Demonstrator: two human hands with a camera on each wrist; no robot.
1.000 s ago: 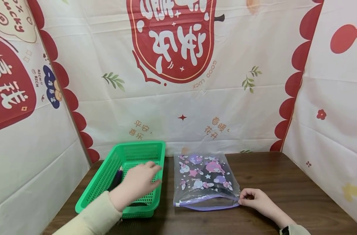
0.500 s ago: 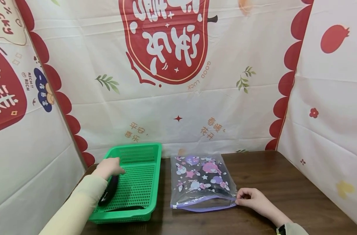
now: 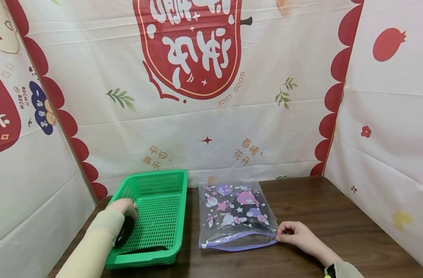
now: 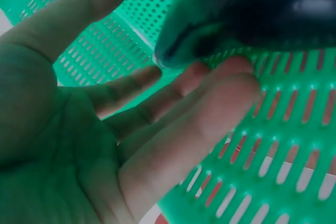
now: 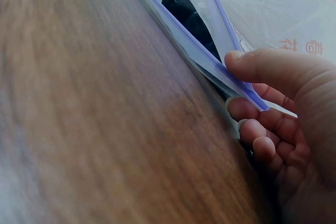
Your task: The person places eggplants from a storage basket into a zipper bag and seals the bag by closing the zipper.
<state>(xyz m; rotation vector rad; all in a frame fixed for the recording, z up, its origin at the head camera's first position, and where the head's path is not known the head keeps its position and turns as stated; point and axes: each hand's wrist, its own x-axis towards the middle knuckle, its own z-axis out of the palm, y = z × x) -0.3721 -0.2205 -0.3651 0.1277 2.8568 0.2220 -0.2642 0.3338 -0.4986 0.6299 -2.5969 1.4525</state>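
My left hand (image 3: 125, 208) reaches into the green plastic basket (image 3: 184, 216), over the upper end of a dark purple eggplant (image 3: 125, 232). In the left wrist view, the hand's fingers (image 4: 178, 140) are extended and the thumb stands apart, with the glossy eggplant (image 4: 268, 9) just past the fingertips; contact is hard to tell. A second dark, slender thing (image 3: 148, 249) lies along the basket's near end. My right hand (image 3: 298, 236) pinches the right corner of a clear printed zipper bag (image 3: 228, 220), whose purple-edged mouth gapes. Inside the bag shows a dark, round-ended thing (image 5: 184, 10).
A brown wooden table (image 3: 301, 200) carries the basket on the left and the bag in the middle. Printed white cloth (image 3: 183, 127) hangs behind and on both sides. The bag's white slider (image 3: 204, 246) sits at its left corner.
My left hand has moved left and down, from above the basket's middle to the eggplant at its left side. The right hand keeps its pinch on the bag's corner. The head view has shifted slightly.
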